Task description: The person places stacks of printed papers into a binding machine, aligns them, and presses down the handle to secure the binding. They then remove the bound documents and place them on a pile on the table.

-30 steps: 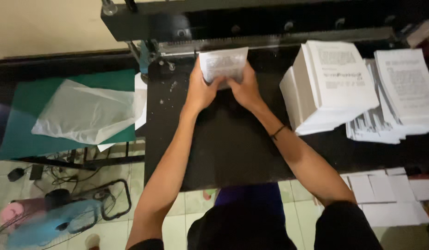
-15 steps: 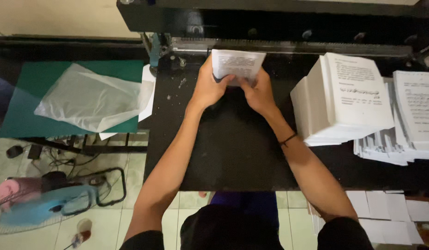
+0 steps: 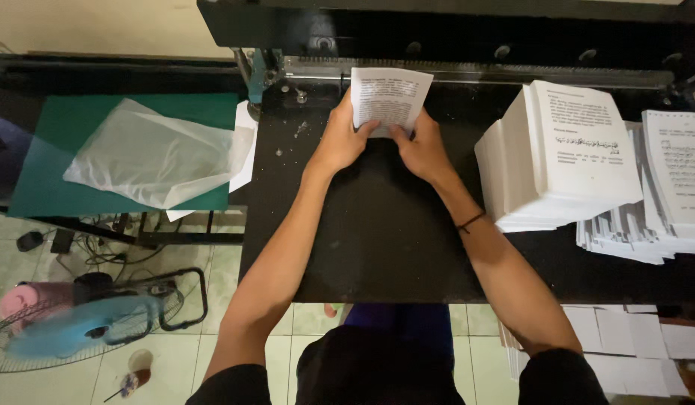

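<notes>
A small stack of printed white sheets [image 3: 389,96] stands on the black machine bed [image 3: 377,232], close to the metal bar [image 3: 475,71] at the back. My left hand [image 3: 340,139] grips its lower left side and my right hand [image 3: 418,146] grips its lower right side. Both thumbs press on the top sheet. A dark band sits on my right wrist.
Tall stacks of printed paper [image 3: 565,154] and more sheets [image 3: 677,180] lie to the right. A green board [image 3: 122,157] with a clear plastic bag [image 3: 156,154] lies to the left. A floor fan [image 3: 77,330] and cables are below left; loose white sheets [image 3: 632,334] lie on the floor at the right.
The view has shifted, so the stack and both hands sit a little more to the right and lower in frame. The hands still hold the stack near the back bar.
</notes>
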